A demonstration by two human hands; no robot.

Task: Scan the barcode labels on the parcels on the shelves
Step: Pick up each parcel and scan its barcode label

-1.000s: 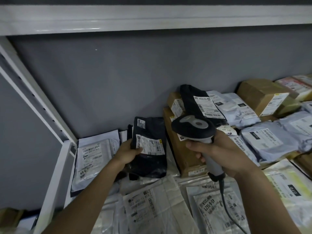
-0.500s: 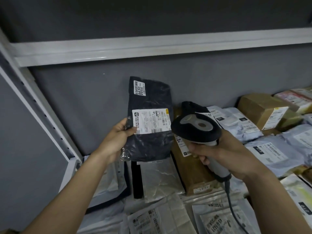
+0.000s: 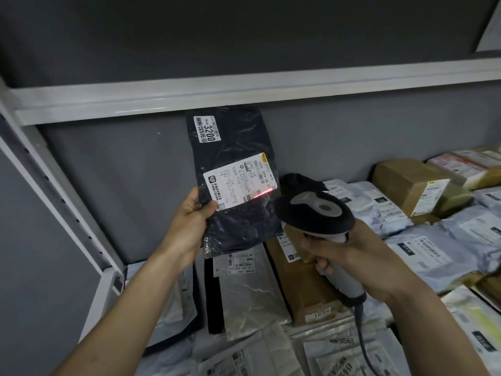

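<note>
**Scanning the black parcel: red beam now on its label**

Pinching the left edge of the black parcel [image 3: 233, 183], the fingers [image 3: 208, 206] of the left hand [image 3: 189, 221] hold it upright in the air, thumb on the front just beside the white label [image 3: 241, 183]. The fingers of the right hand [image 3: 349, 259] are curled round the grey handle of the scanner [image 3: 315, 213], whose dark head sits close to the parcel's lower right and points at it.

What is new: half a second ago the parcel was already raised but no light showed on it. Now a red scan line [image 3: 257, 196] lies across the barcode at the lower edge of the label. A second ago the parcel still lay low against the shelf [image 3: 189, 96] stock, so it has been lifted, turned to face the scanner and lit in quick order.

For the task, this looks like the read itself on this one parcel; whether it registered cannot be told. Many other parcels lie below and to the right, among them a brown box [image 3: 306, 283] and grey bags [image 3: 423, 256], so most of the scanning appears to remain.
</note>
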